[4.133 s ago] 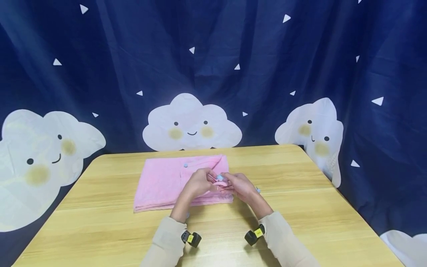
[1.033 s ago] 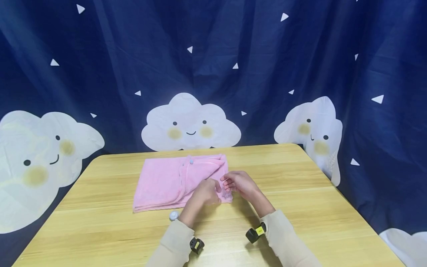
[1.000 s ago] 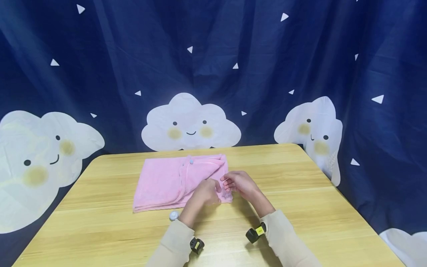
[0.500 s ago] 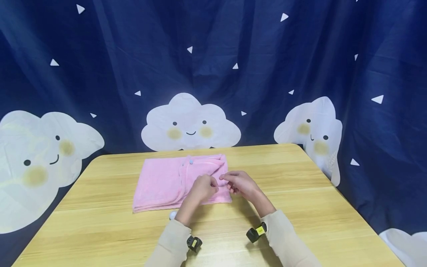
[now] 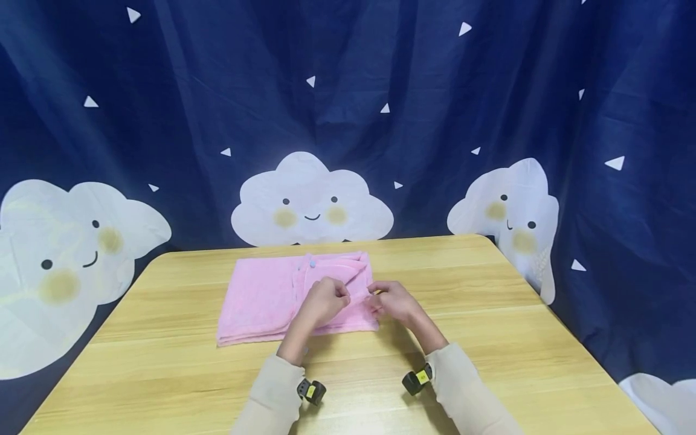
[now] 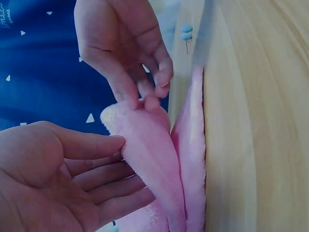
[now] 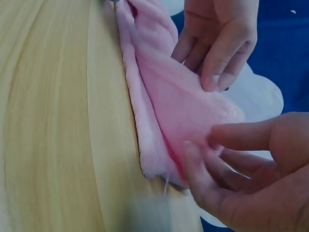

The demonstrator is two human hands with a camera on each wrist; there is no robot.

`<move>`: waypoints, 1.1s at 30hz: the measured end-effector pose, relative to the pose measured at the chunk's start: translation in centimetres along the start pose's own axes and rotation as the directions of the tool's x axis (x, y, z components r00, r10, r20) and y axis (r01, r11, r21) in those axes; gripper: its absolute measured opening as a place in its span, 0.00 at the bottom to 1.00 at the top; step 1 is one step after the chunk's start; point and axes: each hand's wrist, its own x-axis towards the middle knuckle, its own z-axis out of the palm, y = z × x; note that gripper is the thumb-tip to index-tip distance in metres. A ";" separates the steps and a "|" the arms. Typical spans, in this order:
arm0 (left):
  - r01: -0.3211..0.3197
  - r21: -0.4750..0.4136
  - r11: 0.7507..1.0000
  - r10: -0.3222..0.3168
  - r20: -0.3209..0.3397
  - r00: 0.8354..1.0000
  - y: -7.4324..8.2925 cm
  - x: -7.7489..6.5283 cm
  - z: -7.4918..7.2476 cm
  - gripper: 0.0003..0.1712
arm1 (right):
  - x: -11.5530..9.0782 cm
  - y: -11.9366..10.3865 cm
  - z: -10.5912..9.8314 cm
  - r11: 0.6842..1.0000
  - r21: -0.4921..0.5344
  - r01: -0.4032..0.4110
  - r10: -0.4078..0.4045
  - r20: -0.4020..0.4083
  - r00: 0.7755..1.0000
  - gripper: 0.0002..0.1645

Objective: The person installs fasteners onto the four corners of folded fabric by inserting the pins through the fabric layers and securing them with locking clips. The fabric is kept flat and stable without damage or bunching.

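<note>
A folded pink plush cloth (image 5: 258, 296) lies on the table, with a small blue button-like piece (image 5: 312, 264) near its far edge. My left hand (image 5: 325, 300) is over its right part. In the left wrist view, the thumb and fingers of that hand pinch a raised fold (image 6: 149, 145). My right hand (image 5: 396, 302) is at the cloth's right end, its fingers slightly bent and apart. In the right wrist view its fingertips are blurred beside the cloth's corner (image 7: 227, 113). Two light blue discs on a thin pin (image 6: 186, 33) stand beyond the cloth in the left wrist view.
The wooden table (image 5: 478, 362) extends around the cloth on all sides. Behind it hangs a dark blue curtain (image 5: 348, 121) with white clouds and triangles. Black wrist cameras sit on both sleeves. A pale round piece (image 5: 306, 351) is mostly hidden by my left wrist.
My left hand has shifted left and away from me, covering most of the pale round piece. Four seconds ago both hands held a blue piece on the cloth together; now they are apart.
</note>
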 end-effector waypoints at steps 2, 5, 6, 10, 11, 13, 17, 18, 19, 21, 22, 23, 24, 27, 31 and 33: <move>-0.002 -0.001 1.000 0.002 0.001 1.000 0.1 0.0 -0.1 0.04 | -0.1 -0.2 0.2 1.000 -0.003 0.016 -0.016 -0.046 0.999 0.17; 0.004 -0.018 1.000 -0.004 -0.001 1.000 0.3 0.0 -0.2 0.07 | -0.2 -0.5 0.5 1.000 0.011 0.028 -0.026 -0.098 0.995 0.15; 0.006 -0.027 1.000 -0.006 -0.006 1.000 0.4 0.1 -0.2 0.08 | -0.2 -0.6 0.5 0.999 0.015 0.032 -0.030 -0.106 0.994 0.15; 0.004 -0.057 0.998 -0.007 -0.045 0.999 0.5 0.2 0.0 0.08 | -0.2 -0.6 0.7 0.999 0.034 0.042 -0.038 -0.111 0.993 0.15; 0.002 -0.059 0.998 -0.006 -0.057 0.998 0.6 0.2 0.1 0.06 | -0.2 -0.5 0.7 0.999 0.034 0.043 -0.039 -0.108 0.993 0.15; -0.015 -0.056 0.998 0.010 -0.083 0.997 0.6 0.2 0.2 0.04 | 0.0 -0.4 0.7 0.999 0.039 0.037 -0.032 -0.109 0.994 0.15; -0.027 -0.044 0.999 0.022 -0.112 0.993 0.6 0.2 0.4 0.02 | 0.0 -0.4 0.6 0.999 0.046 0.024 -0.019 -0.109 0.994 0.15; -0.030 -0.039 0.999 0.026 -0.115 0.993 0.6 0.2 0.5 0.02 | 0.0 -0.5 0.6 0.999 0.046 0.021 -0.016 -0.108 0.994 0.15; -0.025 -0.040 0.999 0.020 -0.116 0.993 0.6 0.2 0.5 0.02 | 0.0 -0.5 0.6 0.999 0.042 0.020 -0.016 -0.107 0.994 0.15; -0.019 -0.038 0.999 0.014 -0.116 0.993 0.5 0.3 0.5 0.02 | -0.1 -0.5 0.6 0.999 0.034 0.021 -0.017 -0.097 0.995 0.16; -0.017 -0.037 0.999 0.012 -0.117 0.993 0.5 0.3 0.5 0.02 | -0.1 -0.6 0.5 0.999 0.029 0.019 -0.016 -0.095 0.995 0.17; -0.015 -0.037 0.999 0.011 -0.117 0.993 0.4 0.4 0.5 0.02 | -0.1 -0.6 0.4 1.000 0.023 0.018 -0.016 -0.093 0.996 0.18; -0.011 -0.041 0.999 0.006 -0.118 0.993 0.4 0.4 0.5 0.02 | -0.2 -0.7 0.3 1.000 0.021 0.017 -0.015 -0.092 0.996 0.19; -0.002 -0.051 0.999 -0.005 -0.125 0.992 0.3 0.4 0.3 0.02 | -0.3 -1.0 -0.3 1.000 0.007 0.025 -0.024 -0.091 0.996 0.22; 0.006 -0.069 0.998 -0.015 -0.130 0.991 0.2 0.4 0.1 0.03 | -0.5 -1.3 -1.7 0.998 -0.036 0.045 -0.049 -0.121 0.991 0.19; 0.009 -0.074 0.997 -0.018 -0.129 0.992 0.2 0.4 0.0 0.03 | -0.4 -1.2 -2.6 0.997 -0.063 0.039 -0.048 -0.145 0.988 0.17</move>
